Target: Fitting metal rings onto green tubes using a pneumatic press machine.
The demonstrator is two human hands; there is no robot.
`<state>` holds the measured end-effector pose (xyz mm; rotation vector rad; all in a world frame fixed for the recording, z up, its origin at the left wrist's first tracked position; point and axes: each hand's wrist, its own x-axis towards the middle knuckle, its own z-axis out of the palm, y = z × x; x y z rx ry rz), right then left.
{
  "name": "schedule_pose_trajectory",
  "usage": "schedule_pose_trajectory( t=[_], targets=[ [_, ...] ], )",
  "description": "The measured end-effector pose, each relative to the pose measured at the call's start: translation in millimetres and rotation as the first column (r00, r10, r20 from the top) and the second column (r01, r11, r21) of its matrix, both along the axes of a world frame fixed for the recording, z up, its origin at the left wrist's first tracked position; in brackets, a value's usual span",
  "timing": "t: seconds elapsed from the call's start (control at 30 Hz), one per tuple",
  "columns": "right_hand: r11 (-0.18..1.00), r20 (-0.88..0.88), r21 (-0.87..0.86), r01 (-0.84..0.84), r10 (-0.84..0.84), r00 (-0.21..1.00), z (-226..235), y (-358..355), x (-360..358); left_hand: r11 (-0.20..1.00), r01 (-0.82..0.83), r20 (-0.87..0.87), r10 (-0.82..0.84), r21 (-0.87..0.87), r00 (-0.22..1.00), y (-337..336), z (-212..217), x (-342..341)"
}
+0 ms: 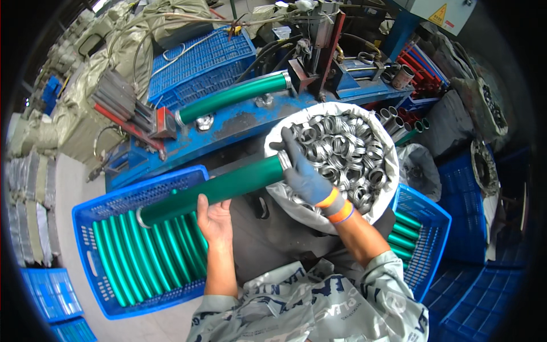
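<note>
The bare left hand [213, 219] gripped a green tube [213, 191] while the gloved right hand [302, 174] (beside the ring sack [387, 188]) pinched its ring [284, 160].

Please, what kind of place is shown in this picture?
Probably a small factory or assembly workshop. A blue machine bench clamps a green tube, a white sack of metal rings stands open, and blue crates hold many finished green tubes.

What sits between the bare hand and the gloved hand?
Only the green tube both hold; left hand grips its middle, right hand its ringed end. Head view.
</note>
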<state>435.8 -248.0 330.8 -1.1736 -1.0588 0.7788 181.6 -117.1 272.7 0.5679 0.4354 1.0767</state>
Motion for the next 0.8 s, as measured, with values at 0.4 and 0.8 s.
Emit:
schedule_pose_trajectory(
  t=[0.4, 0.8],
  targets=[
    [0.852, 0.917, 0.159, 0.500, -0.315, 0.246, -28, 246, 123, 0.982, -0.008, 0.138, 0.035, -0.188, 0.990, 59, 18, -33],
    [0.901, 0.538, 0.282, 0.329, -0.432, 0.724, 120, 110, 133, 0.981, -0.046, -0.184, 0.011, -0.189, 0.983, 90, -24, 49]
  ],
)
